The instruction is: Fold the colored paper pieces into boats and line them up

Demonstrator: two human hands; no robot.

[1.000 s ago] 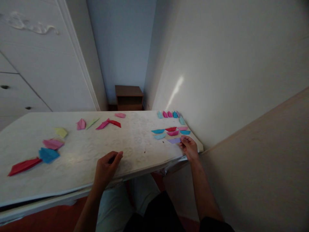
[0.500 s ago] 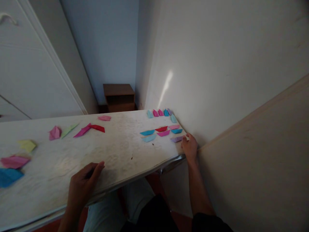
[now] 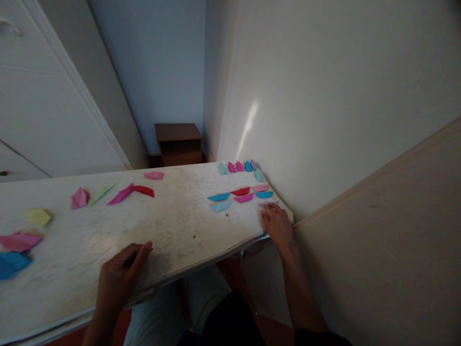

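At the right end of the table, the fingers of my right hand [image 3: 279,228] are bent over a lilac paper boat [image 3: 264,205], gripping its near side and partly covering it. Just beyond lie more flat folded boats in two rows: a blue boat [image 3: 264,194], a magenta boat [image 3: 244,198], a light blue boat [image 3: 221,205], a red boat [image 3: 240,191], a pink boat [image 3: 260,188] and another blue boat [image 3: 218,197]. My left hand [image 3: 120,274] rests near the front edge, thumb and fingers closed together, with nothing visible in them.
Small folded paper pieces [image 3: 240,166] line the table's far right corner. Leftward on the white table [image 3: 173,211] lie a pink piece [image 3: 153,175], a red strip [image 3: 144,191], a yellow piece [image 3: 39,217] and a large blue piece [image 3: 12,264]. A wall [image 3: 324,120] borders the right end.
My right hand has moved left and over the lilac boat, which now lies slightly farther right and away from me. My left hand has stayed almost in place.
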